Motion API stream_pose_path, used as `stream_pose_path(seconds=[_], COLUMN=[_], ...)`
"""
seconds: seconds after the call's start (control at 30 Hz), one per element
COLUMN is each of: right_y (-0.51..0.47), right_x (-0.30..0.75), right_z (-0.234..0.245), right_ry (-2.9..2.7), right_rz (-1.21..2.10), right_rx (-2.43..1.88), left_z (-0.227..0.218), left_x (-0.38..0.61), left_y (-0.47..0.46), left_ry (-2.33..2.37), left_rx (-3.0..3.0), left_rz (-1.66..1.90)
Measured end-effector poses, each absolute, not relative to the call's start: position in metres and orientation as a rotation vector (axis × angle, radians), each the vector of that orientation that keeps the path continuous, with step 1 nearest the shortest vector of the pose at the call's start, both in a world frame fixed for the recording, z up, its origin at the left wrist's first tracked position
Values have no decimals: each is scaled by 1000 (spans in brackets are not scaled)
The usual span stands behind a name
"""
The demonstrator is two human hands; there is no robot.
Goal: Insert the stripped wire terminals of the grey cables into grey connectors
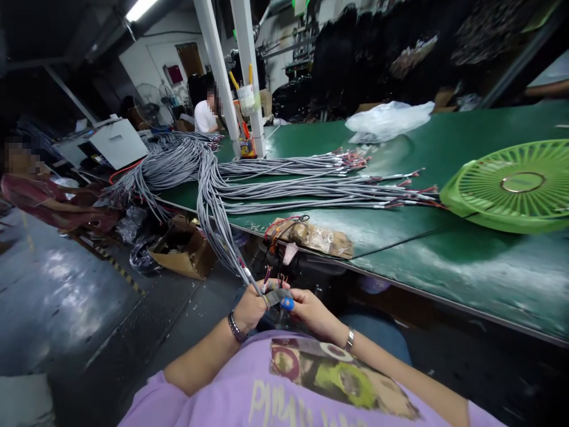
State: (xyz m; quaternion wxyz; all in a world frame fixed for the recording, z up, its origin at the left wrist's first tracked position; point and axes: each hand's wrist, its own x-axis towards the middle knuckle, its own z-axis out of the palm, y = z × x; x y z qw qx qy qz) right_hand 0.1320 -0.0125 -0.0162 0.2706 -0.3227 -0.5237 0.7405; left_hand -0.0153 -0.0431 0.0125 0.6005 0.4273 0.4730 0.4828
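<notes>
In front of my lap, my left hand (251,305) is closed around the end of several grey cables (224,240). Short coloured wire ends (282,280) stick up beyond its fingers. The cables run down over the table edge from a large pile. My right hand (313,311) is closed, with a blue wrap (287,304) on one fingertip. It pinches a flat grey strip (276,296) that spans to my left hand. Whether the strip is tape or cable jacket I cannot tell, and the fingertips partly hide each other.
Cable bundles (284,190) lie across the green table (400,261). A green fan (520,184) stands at the right, a taped wooden block (324,237) at the near edge. A cardboard box (182,252) is below. Two people sit farther off, left and back.
</notes>
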Motion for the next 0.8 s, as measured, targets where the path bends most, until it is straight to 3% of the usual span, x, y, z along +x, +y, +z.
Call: stream_pose_path(seconds=[0.33,0.53,0.8], right_y=[12,19,20], right_x=[141,130,132], right_z=[-1,12,-2], right_ry=[-1501,-1406,-1462], right_rz=[1601,1935,1811], right_rx=[-999,-754,-901], left_z=[-2,-3,-1], left_x=[-19,-13,-16], left_y=[-29,-25,-14], left_ry=[1368,1292,1265], left_rx=[964,979,939], left_rz=[1129,1006,786])
